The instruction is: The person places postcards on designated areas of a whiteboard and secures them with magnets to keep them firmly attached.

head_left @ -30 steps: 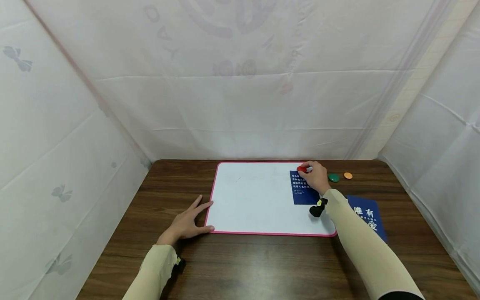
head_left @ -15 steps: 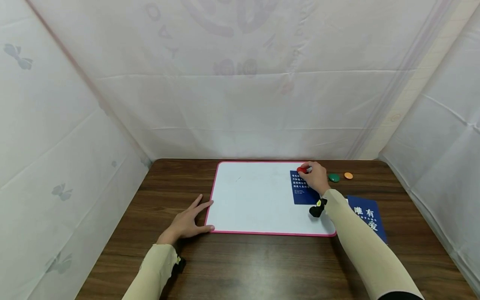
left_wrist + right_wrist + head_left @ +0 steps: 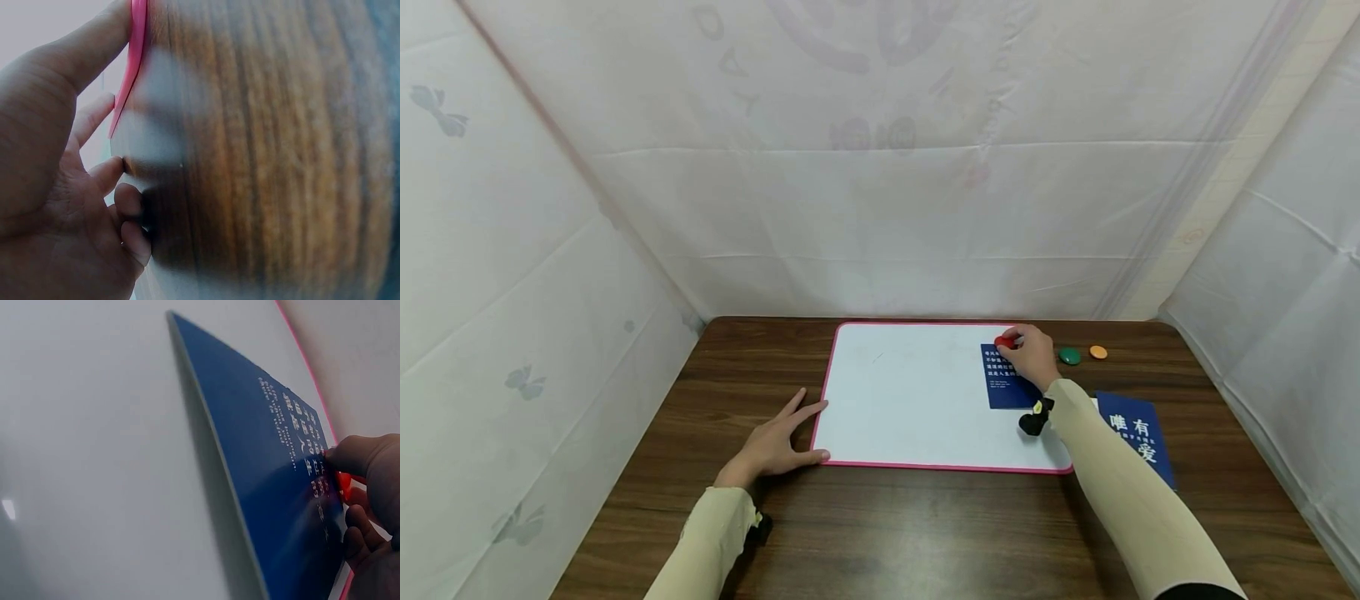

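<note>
**Head view: right hand pins a red magnet on a blue card while the left steadies the board**

Head camera looks down on a dark wooden worktop (image 3: 925, 533) carrying a white board with a pink rim (image 3: 910, 392). The right hand (image 3: 1034, 357) reaches to the board's far right corner, its fingers curled round a red magnet (image 3: 1004, 341), which sits at the top edge of a small blue card (image 3: 1006, 385) lying on the board. Held there, the magnet looks placed to clamp the card flat against the white surface. In the right wrist view the blue card (image 3: 275, 487) fills the middle of the frame, printed with pale characters, and the fingertips (image 3: 359, 456) pinch the red magnet (image 3: 343, 485) at the card's far end, close to the board's pink edge.

The left hand (image 3: 772, 443) lies flat on the worktop at the board's near left corner, fingers straight and spread, thumb and forefinger touching the pink rim; this seems to keep the board from sliding under the other hand's press. The left wrist view shows the same contact, a finger along the pink rim (image 3: 135, 56).

Just beyond the board on the right rest a green magnet (image 3: 1069, 356) and an orange magnet (image 3: 1098, 352), apart from each other. A second blue card (image 3: 1138, 436) lies on the worktop beside the right forearm.
</note>
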